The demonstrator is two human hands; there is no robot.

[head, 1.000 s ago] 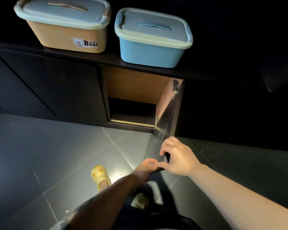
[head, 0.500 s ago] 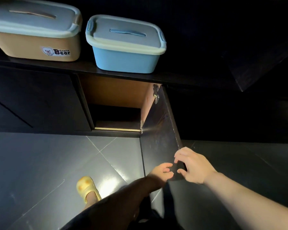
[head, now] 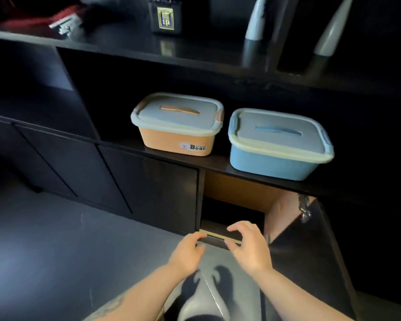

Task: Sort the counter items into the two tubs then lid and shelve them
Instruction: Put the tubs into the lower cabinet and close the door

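Note:
An orange tub (head: 175,141) with a pale lid and a "Bear" sticker stands on the dark counter ledge (head: 218,162). To its right stands a blue tub (head: 271,162), also lidded. Below the blue tub a cabinet compartment (head: 234,205) is open, and its dark door (head: 310,251) is swung out to the right. My left hand (head: 186,252) and my right hand (head: 248,245) hover side by side in front of the opening, low down, fingers curled and apart, holding nothing.
Closed dark cabinet doors (head: 102,177) run along the left below the ledge. An upper shelf (head: 171,47) carries a dark box (head: 164,17), red items (head: 63,17) and two pale curved ornaments (head: 257,19). Grey floor tiles (head: 67,262) lie below.
Both hands have let go of the cabinet door's edge and moved left, in front of the open compartment. The view has tilted up, so the upper shelf now shows.

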